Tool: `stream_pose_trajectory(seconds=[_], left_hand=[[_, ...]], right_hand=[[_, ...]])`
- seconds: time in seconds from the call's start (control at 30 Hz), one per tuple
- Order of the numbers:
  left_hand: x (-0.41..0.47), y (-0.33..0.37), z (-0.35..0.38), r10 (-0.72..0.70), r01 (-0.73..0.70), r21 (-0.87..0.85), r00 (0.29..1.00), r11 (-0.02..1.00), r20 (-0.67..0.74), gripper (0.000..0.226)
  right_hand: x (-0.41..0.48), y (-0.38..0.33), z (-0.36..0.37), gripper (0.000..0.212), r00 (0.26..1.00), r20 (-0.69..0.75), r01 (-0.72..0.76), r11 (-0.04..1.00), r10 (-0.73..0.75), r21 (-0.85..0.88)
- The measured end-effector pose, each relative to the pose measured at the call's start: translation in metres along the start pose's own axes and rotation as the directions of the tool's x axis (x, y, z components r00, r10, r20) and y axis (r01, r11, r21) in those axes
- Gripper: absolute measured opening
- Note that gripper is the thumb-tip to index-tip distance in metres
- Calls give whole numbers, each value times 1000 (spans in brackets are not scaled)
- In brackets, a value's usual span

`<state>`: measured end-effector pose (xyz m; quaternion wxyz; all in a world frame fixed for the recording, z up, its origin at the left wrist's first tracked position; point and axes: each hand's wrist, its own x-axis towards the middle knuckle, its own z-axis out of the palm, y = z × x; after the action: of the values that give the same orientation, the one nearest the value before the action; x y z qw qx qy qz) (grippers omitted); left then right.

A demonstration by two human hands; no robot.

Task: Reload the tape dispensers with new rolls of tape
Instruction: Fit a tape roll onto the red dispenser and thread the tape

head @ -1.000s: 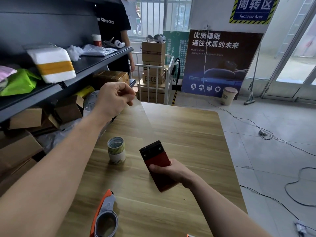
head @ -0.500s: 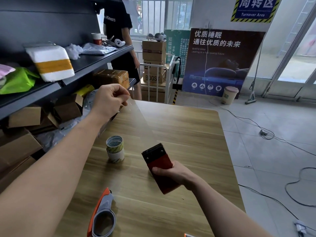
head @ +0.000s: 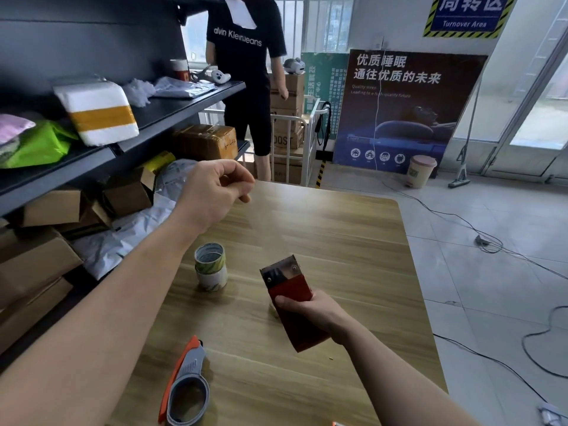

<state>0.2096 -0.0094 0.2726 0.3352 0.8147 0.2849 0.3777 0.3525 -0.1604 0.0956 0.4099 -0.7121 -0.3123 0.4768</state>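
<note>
Red plastic and a bare metal blade plate make up the tape dispenser [head: 290, 292], which we hold above the middle of the desk [head: 353, 241], tilted so that its blade end points up and toward the far left. Our right grip [head: 310, 315] is clenched round its lower body, with the thumb across the left edge. Farther off and to the left, our left grip [head: 212, 195] hangs over the desk's far left corner with thumb and forefinger pinched together. A faint, see-through strip of tape [head: 272, 222] seems to run from that pinch down to the blade, though we can barely make it out. On the desk just left of the dispenser stand two small tape rolls [head: 211, 267], one stacked upright on the other. At the desk's near left edge lies a grey and orange dispenser [head: 187, 388]. Left of the desk a dark shelf [head: 184, 106] carries a white parcel [head: 98, 113] with a yellow band and a green bag [head: 40, 142], with cardboard boxes [head: 37, 262] below. Beyond the desk's far end stands a person [head: 246, 56] in a black shirt, and a dark poster [head: 399, 112] leans against the far wall above the tiled floor [head: 491, 272].
</note>
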Motion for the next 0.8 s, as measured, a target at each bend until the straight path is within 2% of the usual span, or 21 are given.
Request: stream_pose_trajectory(seconds=[0.2, 0.37, 0.53, 0.63, 0.8], left_hand=[[-25, 11, -8, 90, -78, -68, 976, 995, 199, 17], [-46, 14, -11, 177, -173, -47, 901, 984, 396, 21], [-65, 7, -11, 147, -158, -26, 826, 987, 545, 14], [-80, -8, -14, 109, -139, 6, 797, 990, 594, 16], [-112, -43, -15, 123, -198, 60, 791, 978, 599, 10]], right_hand=[[2, -1, 5, 51, 998, -51, -41, 998, 43, 39], [-2, -7, 14, 54, 992, -94, -70, 989, 82, 130], [-4, -18, 26, 50, 976, -132, -124, 944, 171, 306], [-7, -25, 39, 53, 971, -127, -139, 916, 200, 377], [-18, -33, 67, 37, 970, -126, -139, 900, 208, 413]])
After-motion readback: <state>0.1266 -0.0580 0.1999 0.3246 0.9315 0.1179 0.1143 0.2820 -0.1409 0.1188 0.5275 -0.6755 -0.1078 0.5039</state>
